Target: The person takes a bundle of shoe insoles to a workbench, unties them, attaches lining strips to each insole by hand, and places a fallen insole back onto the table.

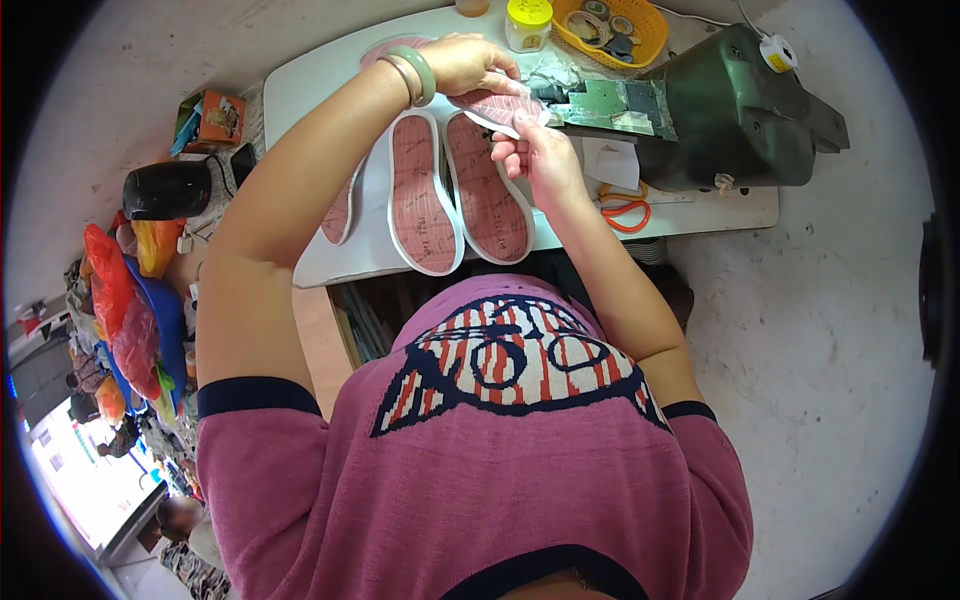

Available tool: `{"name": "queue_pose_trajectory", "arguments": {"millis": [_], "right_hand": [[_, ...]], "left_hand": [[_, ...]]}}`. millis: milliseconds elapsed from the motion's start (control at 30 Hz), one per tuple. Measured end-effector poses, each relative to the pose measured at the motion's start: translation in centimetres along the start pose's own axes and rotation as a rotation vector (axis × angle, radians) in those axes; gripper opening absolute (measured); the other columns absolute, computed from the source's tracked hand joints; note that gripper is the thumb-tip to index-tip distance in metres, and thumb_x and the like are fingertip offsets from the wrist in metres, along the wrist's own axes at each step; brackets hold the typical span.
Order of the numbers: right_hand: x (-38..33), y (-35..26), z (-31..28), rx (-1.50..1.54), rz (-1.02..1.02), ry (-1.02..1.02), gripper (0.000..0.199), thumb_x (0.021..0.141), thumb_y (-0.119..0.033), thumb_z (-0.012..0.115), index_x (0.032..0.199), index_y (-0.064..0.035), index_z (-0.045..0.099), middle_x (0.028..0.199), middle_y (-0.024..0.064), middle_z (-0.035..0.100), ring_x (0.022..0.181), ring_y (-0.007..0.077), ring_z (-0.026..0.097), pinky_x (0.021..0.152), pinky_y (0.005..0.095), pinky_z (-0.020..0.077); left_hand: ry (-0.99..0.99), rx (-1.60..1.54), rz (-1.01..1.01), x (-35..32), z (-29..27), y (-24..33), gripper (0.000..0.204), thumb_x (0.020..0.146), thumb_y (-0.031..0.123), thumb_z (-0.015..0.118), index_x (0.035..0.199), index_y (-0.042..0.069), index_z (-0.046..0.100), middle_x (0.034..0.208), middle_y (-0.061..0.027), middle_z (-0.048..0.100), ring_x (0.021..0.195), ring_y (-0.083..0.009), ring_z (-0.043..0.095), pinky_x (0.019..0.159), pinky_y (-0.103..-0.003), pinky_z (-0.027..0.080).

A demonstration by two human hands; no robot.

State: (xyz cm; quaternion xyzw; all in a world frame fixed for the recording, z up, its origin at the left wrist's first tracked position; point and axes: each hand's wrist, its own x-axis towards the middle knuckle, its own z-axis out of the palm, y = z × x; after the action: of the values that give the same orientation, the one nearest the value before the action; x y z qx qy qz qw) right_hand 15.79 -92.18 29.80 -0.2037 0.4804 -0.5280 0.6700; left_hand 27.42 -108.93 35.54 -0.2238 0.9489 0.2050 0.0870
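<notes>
My left hand (pixel 462 66), with bangles on its wrist, reaches over the table and grips a small pink insole piece (pixel 490 106) with a pale edge from above. My right hand (pixel 546 165) pinches the near right end of the same piece, thumb on top and the other fingers curled. The piece is tilted beside the metal plate (pixel 612 104) of a dark green machine (pixel 735 110). Two white-rimmed shoe soles (pixel 425 200) with pink printed insoles lie side by side just below my hands. Another sole (pixel 340 215) is partly hidden by my left forearm.
On the white table (pixel 720 208) are orange-handled scissors (pixel 628 208), a yellow-lidded jar (pixel 528 25) and a yellow basket (pixel 640 30) holding tape rolls. A further pink insole (pixel 385 46) lies at the back left. Coloured bags (pixel 110 280) and a small box (pixel 214 118) stand at the left.
</notes>
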Motion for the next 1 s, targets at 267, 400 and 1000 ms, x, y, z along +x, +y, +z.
{"name": "queue_pose_trajectory", "arguments": {"millis": [267,400,1000], "right_hand": [[0.1,-1.2,-2.4,-0.229,-0.092,0.040,0.035,0.096,-0.032,0.048,0.088,-0.0008,0.063,0.070,0.0077,0.066,0.048,0.0083,0.051,0.049,0.0226,0.0421],[-0.8,-0.2,-2.9,-0.278,-0.171,0.002,0.035,0.096,-0.032,0.049,0.090,-0.0010,0.063,0.077,0.0075,0.067,0.057,0.0075,0.055,0.056,0.0226,0.0445],[-4.9,1.0,-4.9,0.064,-0.096,-0.051,0.028,0.093,-0.014,0.057,0.116,0.0013,0.055,0.102,0.0059,0.064,0.089,0.0104,0.061,0.081,0.0243,0.0477]], "left_hand": [[0.173,-0.355,-0.241,-2.6,3.1,2.0,0.035,0.093,0.037,0.053,0.117,0.012,0.060,0.091,-0.0145,0.067,0.081,-0.0280,0.062,0.076,-0.035,0.048],[0.304,-0.432,-0.283,-3.1,5.4,2.8,0.039,0.093,0.036,0.055,0.122,0.010,0.056,0.088,-0.0127,0.067,0.079,-0.0242,0.063,0.074,-0.034,0.048],[0.532,-0.521,-0.517,-0.1,6.2,1.9,0.060,0.085,0.045,0.062,0.121,-0.001,0.051,0.103,-0.0218,0.065,0.096,-0.0345,0.064,0.084,-0.040,0.049]]}}
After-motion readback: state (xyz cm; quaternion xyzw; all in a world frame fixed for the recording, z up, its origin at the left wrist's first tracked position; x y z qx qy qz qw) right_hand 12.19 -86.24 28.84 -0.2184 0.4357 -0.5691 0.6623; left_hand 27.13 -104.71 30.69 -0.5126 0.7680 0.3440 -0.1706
